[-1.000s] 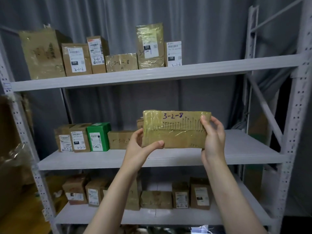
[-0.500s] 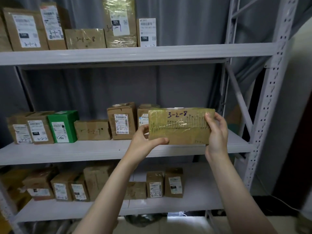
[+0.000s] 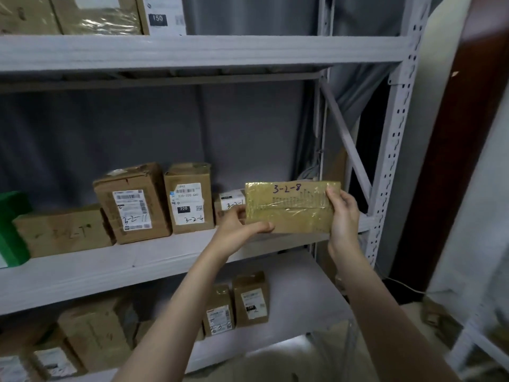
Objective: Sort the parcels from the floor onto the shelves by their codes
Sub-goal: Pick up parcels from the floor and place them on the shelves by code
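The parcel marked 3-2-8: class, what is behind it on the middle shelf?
Past the left edge of the parcel, a small box with a white label shows; its right part is covered. Anything else behind the parcel is hidden.

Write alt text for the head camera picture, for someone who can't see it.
A left hand and right hand hold a flat taped parcel marked 3-2-8 before the right end of a grey rack's middle shelf. Left of it on that shelf stand box 3-2-11 and box 3-2-4; more boxes sit above and below.
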The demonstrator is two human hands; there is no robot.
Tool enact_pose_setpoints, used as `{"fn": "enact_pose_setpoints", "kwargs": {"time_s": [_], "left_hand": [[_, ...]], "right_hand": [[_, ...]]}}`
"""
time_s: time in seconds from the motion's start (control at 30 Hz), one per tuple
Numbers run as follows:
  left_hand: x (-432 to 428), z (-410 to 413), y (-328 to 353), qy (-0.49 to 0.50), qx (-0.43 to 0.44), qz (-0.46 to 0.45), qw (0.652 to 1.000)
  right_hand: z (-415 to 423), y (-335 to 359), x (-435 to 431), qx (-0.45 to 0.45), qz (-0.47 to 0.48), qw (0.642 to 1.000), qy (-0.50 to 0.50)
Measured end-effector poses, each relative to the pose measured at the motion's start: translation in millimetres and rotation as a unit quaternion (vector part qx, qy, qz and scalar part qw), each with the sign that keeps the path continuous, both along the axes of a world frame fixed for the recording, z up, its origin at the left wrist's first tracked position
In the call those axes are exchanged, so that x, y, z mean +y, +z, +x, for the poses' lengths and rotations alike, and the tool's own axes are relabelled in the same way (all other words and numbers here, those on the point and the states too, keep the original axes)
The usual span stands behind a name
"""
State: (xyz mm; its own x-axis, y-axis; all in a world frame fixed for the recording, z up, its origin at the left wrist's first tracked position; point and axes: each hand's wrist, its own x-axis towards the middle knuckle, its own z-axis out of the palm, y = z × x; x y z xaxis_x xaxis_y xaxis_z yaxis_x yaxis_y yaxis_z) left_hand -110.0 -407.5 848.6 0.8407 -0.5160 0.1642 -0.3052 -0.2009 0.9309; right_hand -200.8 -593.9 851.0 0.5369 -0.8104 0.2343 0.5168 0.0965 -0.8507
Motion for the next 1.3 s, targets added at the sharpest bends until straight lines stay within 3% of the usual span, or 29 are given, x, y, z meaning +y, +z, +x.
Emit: {"fn": "enact_pose_setpoints", "kwargs": {"time_s": [0.23,0.43,0.63,0.77,0.9,1.13,1.3], "left_hand": [[-57.0,63.3,-25.4,-0.041,0.001,0.015,0.999],[-105.5,102.0,-53.3,-0.062,0.004,0.023,0.998],[-136.1,131.5,-88.8,0.019,-0.105,0.055,0.993],[-143.5,139.7,-93.0,0.060,-0.108,0.064,0.990],[-146.3,145.1,-97.5,0.073,-0.126,0.056,0.988],[-147.3,150.1,-104.5,0.055,-0.100,-0.042,0.993],[-147.6,145.2,-104.4,0.096,-0.164,0.019,0.982]], "right_hand": [[54.1,-15.0,-57.9,0.053,-0.014,0.998,-0.044],[93.7,-32.2,-97.5,0.042,-0.010,0.998,-0.055],[140.6,-61.8,-125.3,0.063,0.005,0.995,-0.077],[168.9,-75.9,-131.1,0.087,-0.002,0.990,-0.113],[190.7,-78.3,-124.3,0.135,-0.053,0.975,-0.169],[201.3,-91.3,-118.7,0.201,-0.198,0.932,-0.228],[201.7,-96.1,-120.7,0.224,-0.190,0.928,-0.228]]}}
